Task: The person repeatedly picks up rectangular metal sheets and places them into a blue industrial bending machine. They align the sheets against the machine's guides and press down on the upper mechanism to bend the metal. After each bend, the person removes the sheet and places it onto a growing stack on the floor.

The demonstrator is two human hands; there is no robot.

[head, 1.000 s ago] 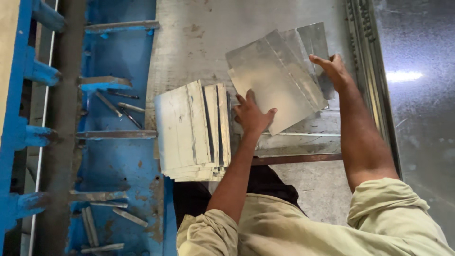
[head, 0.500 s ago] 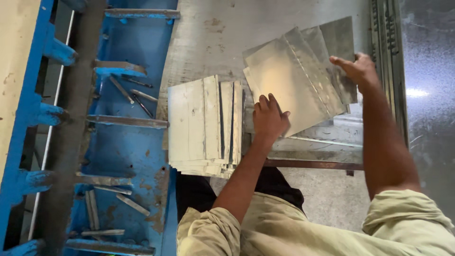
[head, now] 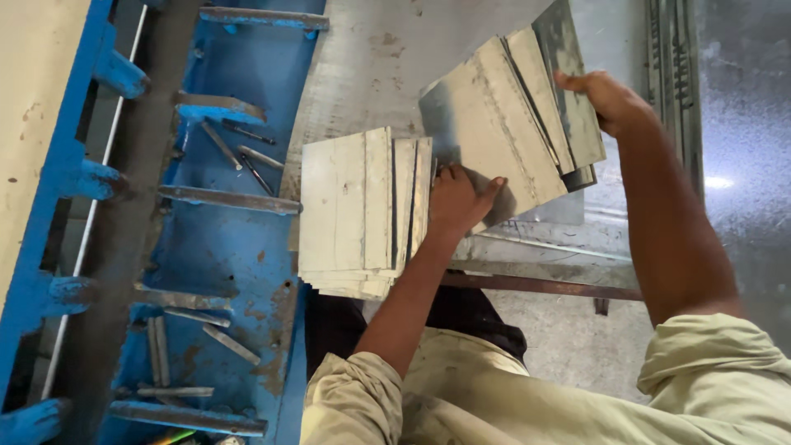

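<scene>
My right hand (head: 610, 103) grips the far edge of a fanned bundle of thin grey metal sheets (head: 494, 140), held tilted above the steel table. My left hand (head: 457, 202) holds the bundle's near lower corner, thumb spread to the right. Just left of that hand lies a flat stack of similar metal sheets (head: 354, 210), its edges slightly staggered and overhanging the table's near edge.
The sheets rest on a grey steel table (head: 371, 58). To the left stands a blue machine frame (head: 222, 247) with crossbars and several loose metal strips (head: 247, 156) in it. A rusty bar (head: 544, 286) runs under the table edge. A shiny metal surface (head: 741, 124) lies at right.
The bundle has risen and fanned out more between my hands. My left hand has shifted from the top of the flat stack to the bundle's lower corner.
</scene>
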